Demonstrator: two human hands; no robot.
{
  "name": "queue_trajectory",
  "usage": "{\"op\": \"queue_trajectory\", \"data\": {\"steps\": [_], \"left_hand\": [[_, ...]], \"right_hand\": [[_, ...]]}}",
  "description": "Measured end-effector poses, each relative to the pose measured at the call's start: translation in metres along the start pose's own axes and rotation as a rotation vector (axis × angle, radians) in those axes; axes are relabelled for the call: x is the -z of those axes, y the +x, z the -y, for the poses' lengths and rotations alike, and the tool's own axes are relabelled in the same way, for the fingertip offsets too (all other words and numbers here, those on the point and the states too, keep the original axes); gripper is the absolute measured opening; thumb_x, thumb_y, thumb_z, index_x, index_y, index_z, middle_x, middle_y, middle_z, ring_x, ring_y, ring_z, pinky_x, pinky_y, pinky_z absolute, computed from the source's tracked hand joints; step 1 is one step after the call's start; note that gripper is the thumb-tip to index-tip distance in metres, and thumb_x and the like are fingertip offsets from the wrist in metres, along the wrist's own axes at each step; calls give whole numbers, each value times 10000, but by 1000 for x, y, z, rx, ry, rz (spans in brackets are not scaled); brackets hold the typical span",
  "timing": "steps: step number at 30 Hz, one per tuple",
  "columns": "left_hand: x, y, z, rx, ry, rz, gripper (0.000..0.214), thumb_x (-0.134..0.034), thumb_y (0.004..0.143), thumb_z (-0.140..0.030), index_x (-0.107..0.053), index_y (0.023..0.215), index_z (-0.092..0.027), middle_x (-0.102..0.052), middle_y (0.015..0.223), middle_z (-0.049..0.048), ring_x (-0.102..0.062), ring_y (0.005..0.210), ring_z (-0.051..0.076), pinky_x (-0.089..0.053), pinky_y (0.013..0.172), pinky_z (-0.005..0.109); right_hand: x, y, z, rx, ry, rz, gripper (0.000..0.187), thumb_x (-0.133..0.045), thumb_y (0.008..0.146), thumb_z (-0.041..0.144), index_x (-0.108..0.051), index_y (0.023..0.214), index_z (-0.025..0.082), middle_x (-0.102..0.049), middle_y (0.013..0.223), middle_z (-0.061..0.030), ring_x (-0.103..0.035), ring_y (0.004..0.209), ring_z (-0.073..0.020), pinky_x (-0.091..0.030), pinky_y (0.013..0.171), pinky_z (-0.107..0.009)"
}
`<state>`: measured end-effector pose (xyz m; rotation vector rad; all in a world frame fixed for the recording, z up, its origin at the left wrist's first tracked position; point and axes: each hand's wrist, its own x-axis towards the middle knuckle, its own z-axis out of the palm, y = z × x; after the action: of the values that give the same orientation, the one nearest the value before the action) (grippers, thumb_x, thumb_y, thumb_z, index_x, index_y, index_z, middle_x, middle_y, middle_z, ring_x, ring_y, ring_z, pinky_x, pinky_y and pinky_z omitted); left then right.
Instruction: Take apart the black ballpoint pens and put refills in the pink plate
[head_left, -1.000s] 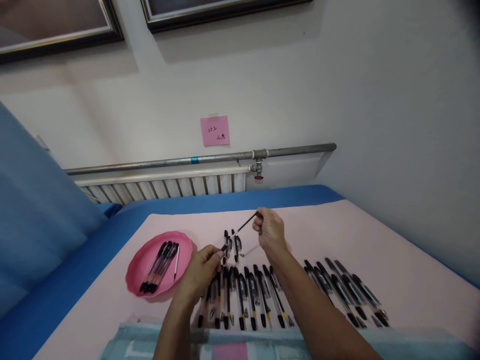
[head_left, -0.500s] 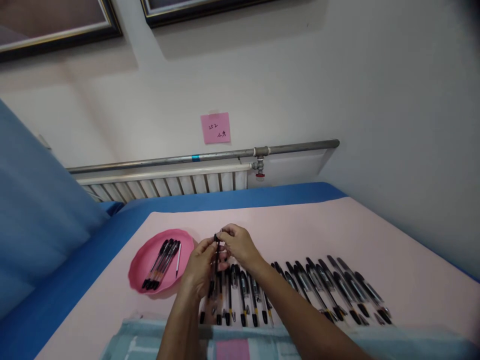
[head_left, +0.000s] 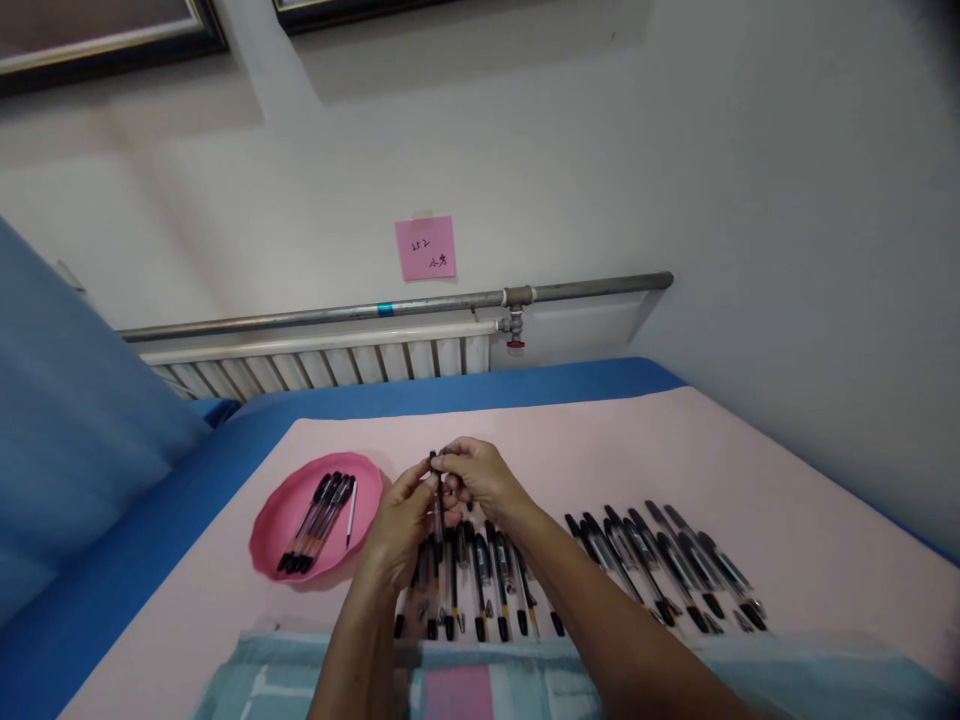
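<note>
A black-and-clear pen (head_left: pixel 439 512) stands nearly upright between my two hands, above the pink cover. My left hand (head_left: pixel 397 520) is closed round its barrel from the left. At its dark upper end, my right hand (head_left: pixel 486 482) pinches with thumb and fingers; what exactly lies under those fingertips is hidden. Below my hands lies a row of clear pens (head_left: pixel 478 590) with black ends, small silver tips among them. More pens and caps (head_left: pixel 675 560) lie in a slanted row beyond my right forearm, which hides part of the layout.
On the left, a pink scalloped plate (head_left: pixel 264 508) holds several capped pens (head_left: pixel 319 525) and a thin white refill (head_left: pixel 352 515). Pink cloth (head_left: pixel 600 440) covers the blue surface. Behind are a radiator (head_left: pixel 360 362) and a pipe (head_left: pixel 592 290); a blue curtain (head_left: pixel 75 420) hangs left.
Both hands stay on the pen, with the right fingers still at its top end. The whole view has shifted slightly, so the scene sits a little further left and up.
</note>
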<state>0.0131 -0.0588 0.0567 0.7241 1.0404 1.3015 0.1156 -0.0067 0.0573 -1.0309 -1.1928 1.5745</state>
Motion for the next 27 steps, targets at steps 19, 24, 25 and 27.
{"op": "queue_trajectory", "data": {"steps": [19, 24, 25, 27], "left_hand": [[2, 3, 0, 61, 164, -141, 215, -557, 765, -148, -573, 976, -111, -606, 784, 63, -593, 617, 99, -522, 553, 230], [3, 3, -1, 63, 174, -153, 213, -576, 752, -166, -586, 958, -113, -619, 772, 65, -593, 615, 102, -515, 537, 219], [3, 3, -1, 63, 175, -153, 208, -576, 753, -171, -588, 952, -114, -620, 769, 64, -593, 615, 102, -514, 537, 217], [3, 3, 0, 63, 178, -153, 197, -569, 757, -172, -589, 944, -115, -618, 765, 61, -590, 613, 100, -512, 535, 216]], "right_hand": [[83, 50, -23, 123, -560, -502, 56, -524, 640, 225, -511, 654, 173, -522, 543, 52, -518, 455, -92, -375, 452, -195], [85, 60, -38, 93, -658, -470, 68, -519, 668, 238, -538, 672, 173, -550, 568, 33, -511, 503, -96, -385, 470, -191], [85, 61, -39, 87, -670, -461, 74, -515, 676, 240, -544, 685, 173, -552, 572, 33, -512, 500, -95, -387, 469, -191], [84, 62, -42, 72, -689, -441, 86, -504, 695, 237, -553, 717, 170, -555, 577, 33, -515, 482, -93, -391, 464, -192]]}}
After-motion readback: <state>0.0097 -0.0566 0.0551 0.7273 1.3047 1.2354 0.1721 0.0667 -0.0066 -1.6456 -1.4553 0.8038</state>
